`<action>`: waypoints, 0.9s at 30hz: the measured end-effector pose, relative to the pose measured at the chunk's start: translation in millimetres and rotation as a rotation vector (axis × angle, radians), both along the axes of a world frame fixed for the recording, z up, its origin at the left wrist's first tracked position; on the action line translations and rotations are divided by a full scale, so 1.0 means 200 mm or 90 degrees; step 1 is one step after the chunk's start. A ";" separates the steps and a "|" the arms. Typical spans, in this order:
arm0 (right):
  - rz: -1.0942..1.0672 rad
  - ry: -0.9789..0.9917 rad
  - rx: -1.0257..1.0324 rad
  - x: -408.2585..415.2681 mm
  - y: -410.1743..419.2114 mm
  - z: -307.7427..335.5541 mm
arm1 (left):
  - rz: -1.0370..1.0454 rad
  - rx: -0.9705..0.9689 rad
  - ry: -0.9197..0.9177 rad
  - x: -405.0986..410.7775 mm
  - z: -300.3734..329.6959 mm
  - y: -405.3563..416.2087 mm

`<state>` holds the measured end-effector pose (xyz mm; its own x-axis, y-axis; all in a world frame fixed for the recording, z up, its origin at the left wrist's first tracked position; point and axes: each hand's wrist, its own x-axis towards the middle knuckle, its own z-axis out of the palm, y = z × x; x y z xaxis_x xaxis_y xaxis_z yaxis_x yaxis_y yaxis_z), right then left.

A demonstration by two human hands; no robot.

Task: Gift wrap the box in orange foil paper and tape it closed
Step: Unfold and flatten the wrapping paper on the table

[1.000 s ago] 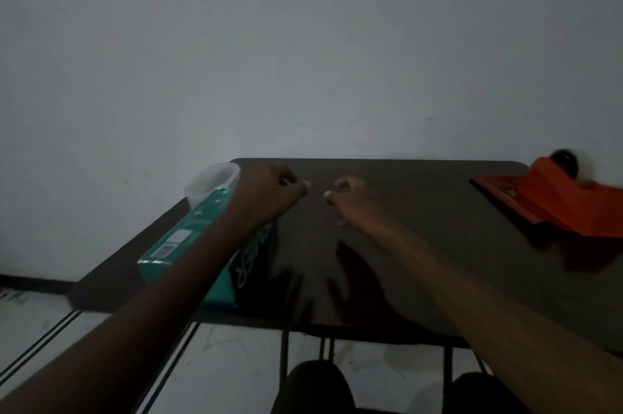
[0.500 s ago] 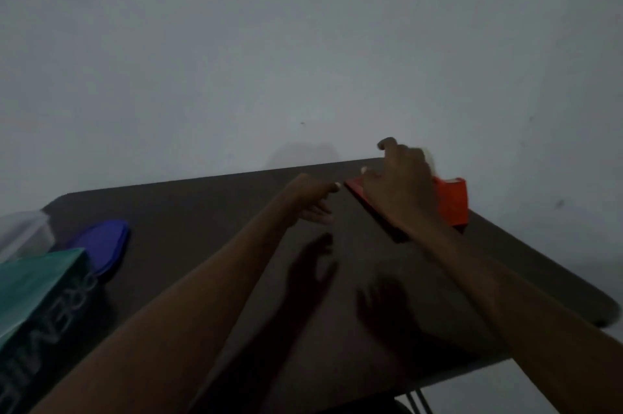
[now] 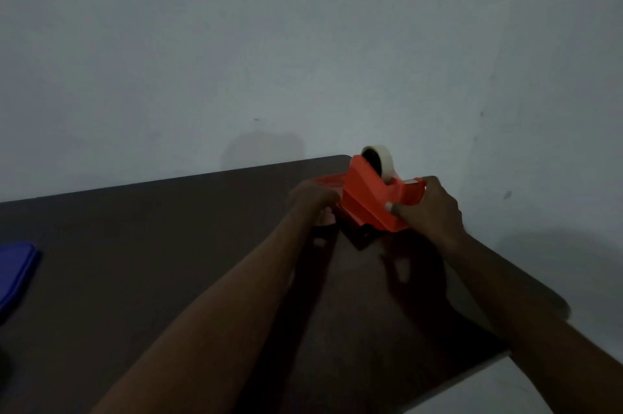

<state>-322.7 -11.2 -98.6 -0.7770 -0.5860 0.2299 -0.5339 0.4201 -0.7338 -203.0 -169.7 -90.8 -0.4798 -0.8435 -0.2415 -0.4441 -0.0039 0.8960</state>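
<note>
Both hands are at the orange tape dispenser (image 3: 374, 202) on the table's (image 3: 168, 245) far corner: right hand (image 3: 428, 207) grips it, left hand (image 3: 315, 201) curls at flat orange foil paper (image 3: 328, 181) beneath. The box is not visible. Fetching step, I think; next, bring these closer.

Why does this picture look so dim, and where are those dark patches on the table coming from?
Head view: the room is poorly lit, so the table looks nearly black and detail is soft. The dark patches are shadows cast under the left hand and right hand. Only the orange tape dispenser and its pale tape roll stand out. No glare; the table's far edge looks tilted.
</note>
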 end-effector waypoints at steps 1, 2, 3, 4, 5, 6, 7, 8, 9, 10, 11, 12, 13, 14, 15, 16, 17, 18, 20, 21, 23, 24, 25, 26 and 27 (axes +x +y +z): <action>0.004 -0.006 -0.001 -0.01 0.00 0.00 | 0.002 -0.003 -0.008 -0.01 0.00 0.00; 0.008 -0.007 -0.001 -0.02 -0.01 0.00 | 0.005 -0.005 -0.007 -0.01 0.00 0.01; 0.008 -0.002 0.001 -0.02 -0.01 0.00 | 0.002 -0.010 0.002 -0.01 -0.01 0.01; 0.005 0.006 0.000 -0.03 -0.01 0.00 | 0.001 -0.019 0.011 -0.01 -0.01 0.00; -0.005 0.016 -0.004 -0.03 -0.02 0.01 | 0.002 -0.028 0.016 -0.01 -0.02 0.00; -0.019 0.028 -0.014 -0.03 -0.02 0.01 | 0.002 -0.035 0.020 0.00 -0.02 0.00; -0.030 0.039 -0.021 -0.03 -0.02 0.02 | 0.001 -0.039 0.020 0.01 -0.02 0.00; -0.035 0.047 -0.029 -0.02 -0.03 0.02 | 0.001 -0.044 0.017 0.02 -0.01 0.00; -0.038 0.055 -0.032 -0.01 -0.03 0.02 | 0.004 -0.051 0.012 0.03 -0.01 -0.01; -0.039 0.062 -0.036 0.02 -0.04 0.03 | 0.011 -0.060 -0.002 0.05 0.00 -0.02; -0.041 0.068 -0.037 0.04 -0.05 0.03 | 0.017 -0.066 -0.022 0.08 0.01 -0.05; -0.043 0.072 -0.038 0.06 -0.06 0.03 | 0.027 -0.065 -0.042 0.11 0.02 -0.07; -0.043 0.074 -0.039 0.09 -0.06 0.03 | 0.033 -0.053 -0.060 0.15 0.03 -0.10; -0.041 0.077 -0.045 0.12 -0.08 0.02 | 0.034 -0.041 -0.072 0.20 0.04 -0.12; -0.036 0.076 -0.049 0.14 -0.08 0.02 | 0.033 -0.036 -0.083 0.26 0.05 -0.15; -0.030 0.069 -0.058 0.17 -0.09 0.02 | 0.035 -0.035 -0.096 0.33 0.07 -0.18; -0.021 0.064 -0.065 0.20 -0.10 0.02 | 0.032 -0.029 -0.113 0.40 0.08 -0.19; -0.011 0.063 -0.076 0.23 -0.12 0.01 | 0.026 -0.019 -0.143 0.48 0.09 -0.21; 0.014 0.062 -0.099 0.29 -0.15 0.00 | 0.018 -0.009 -0.210 0.63 0.11 -0.22; 0.026 0.049 -0.108 0.33 -0.16 -0.01 | 0.017 -0.005 -0.235 0.70 0.11 -0.23; 0.046 0.027 -0.128 0.40 -0.19 -0.02 | 0.030 -0.005 -0.264 0.83 0.12 -0.24; 0.051 0.020 -0.130 0.42 -0.21 -0.03 | 0.033 -0.010 -0.274 0.88 0.13 -0.24; 0.056 0.016 -0.124 0.45 -0.22 -0.03 | 0.037 -0.011 -0.284 0.94 0.14 -0.24; 0.058 0.016 -0.118 0.46 -0.24 -0.04 | 0.040 -0.009 -0.289 0.98 0.14 -0.23; 0.060 0.016 -0.109 0.48 -0.24 -0.04 | 0.046 -0.005 -0.289 1.02 0.14 -0.23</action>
<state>-227.5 -59.8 -107.2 -0.7136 -0.6060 0.3515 -0.5842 0.2378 -0.7760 0.4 -216.2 -63.1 -0.2660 -0.8735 -0.4077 -0.7906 -0.0443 0.6107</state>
